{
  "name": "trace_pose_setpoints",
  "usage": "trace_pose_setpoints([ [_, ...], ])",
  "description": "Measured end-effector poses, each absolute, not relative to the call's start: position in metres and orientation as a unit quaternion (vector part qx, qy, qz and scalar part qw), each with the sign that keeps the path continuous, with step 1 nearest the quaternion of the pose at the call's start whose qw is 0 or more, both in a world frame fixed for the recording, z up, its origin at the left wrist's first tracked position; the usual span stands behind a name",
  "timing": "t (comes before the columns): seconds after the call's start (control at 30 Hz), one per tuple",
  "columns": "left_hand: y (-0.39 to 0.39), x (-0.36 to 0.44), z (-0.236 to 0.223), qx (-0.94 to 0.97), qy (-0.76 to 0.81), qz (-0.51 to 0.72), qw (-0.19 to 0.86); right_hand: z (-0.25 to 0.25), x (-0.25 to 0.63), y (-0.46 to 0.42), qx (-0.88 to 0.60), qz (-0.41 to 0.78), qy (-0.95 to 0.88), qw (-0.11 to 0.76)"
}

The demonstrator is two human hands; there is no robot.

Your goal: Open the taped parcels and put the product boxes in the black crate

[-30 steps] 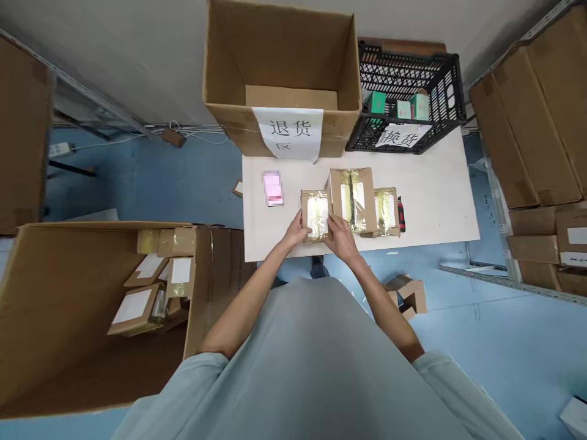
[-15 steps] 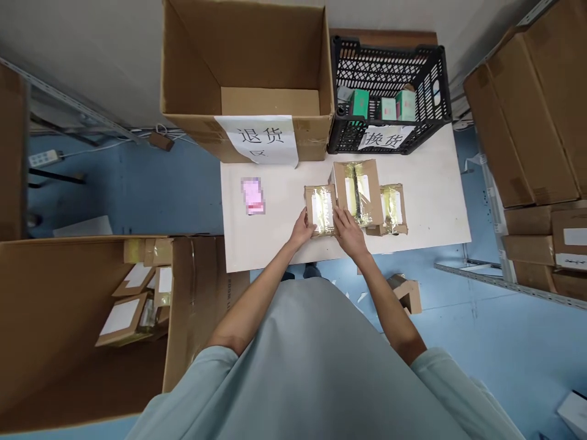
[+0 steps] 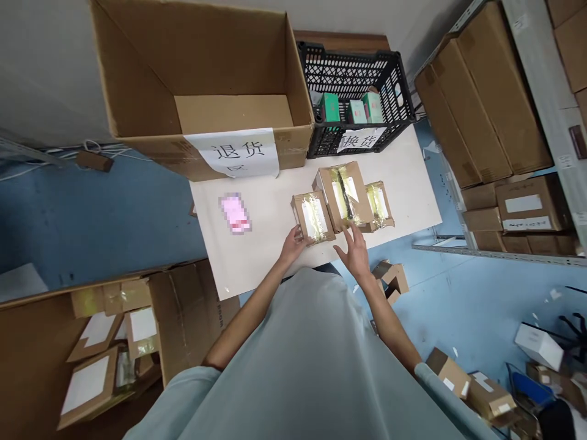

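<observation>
one small box (image 3: 314,218) sits against the left hand (image 3: 292,246) on a pale surface (image 3: 252,256), its grip unclear; beyond the right hand (image 3: 354,252), spread and released, stands a larger box (image 3: 362,198).

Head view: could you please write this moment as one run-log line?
left hand: touching left parcel | right hand: spread, near middle parcel

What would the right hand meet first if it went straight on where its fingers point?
Probably the middle taped cardboard box on the white table; its near edge lies just ahead of the right hand, though depth is unclear.
</observation>
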State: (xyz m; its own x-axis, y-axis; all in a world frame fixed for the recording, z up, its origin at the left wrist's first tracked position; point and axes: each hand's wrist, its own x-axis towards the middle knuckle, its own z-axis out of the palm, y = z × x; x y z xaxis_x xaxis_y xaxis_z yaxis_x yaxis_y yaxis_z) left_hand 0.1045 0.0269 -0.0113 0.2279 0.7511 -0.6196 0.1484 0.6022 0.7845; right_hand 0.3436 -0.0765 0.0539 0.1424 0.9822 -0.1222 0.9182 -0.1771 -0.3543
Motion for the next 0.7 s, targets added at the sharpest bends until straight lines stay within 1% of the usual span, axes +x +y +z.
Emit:
trace_pose_setpoints([
  [0.2,0.031,0.107,-0.015,0.399,0.569,0.223,0.684,0.048,0.404,-0.070,-0.851,0.104,-0.514,0.014],
  [0.3,0.030,0.106,-0.018,0.402,0.575,0.237,0.672,0.041,0.446,-0.060,-0.874,0.140,-0.464,-0.032],
  [0.37,0.030,0.111,-0.017,0.394,0.579,0.251,0.668,0.036,0.471,-0.054,-0.859,0.170,-0.481,-0.046],
  [0.43,0.033,0.121,-0.014,0.379,0.586,0.261,0.667,0.029,0.494,-0.049,-0.838,0.174,-0.516,-0.030],
  [0.57,0.056,0.158,-0.004,0.364,0.612,0.263,0.651,0.013,0.535,-0.033,-0.813,0.166,-0.555,0.056],
  [0.7,0.092,0.205,0.001,0.355,0.642,0.278,0.620,0.005,0.580,0.002,-0.794,0.183,-0.570,0.105],
])
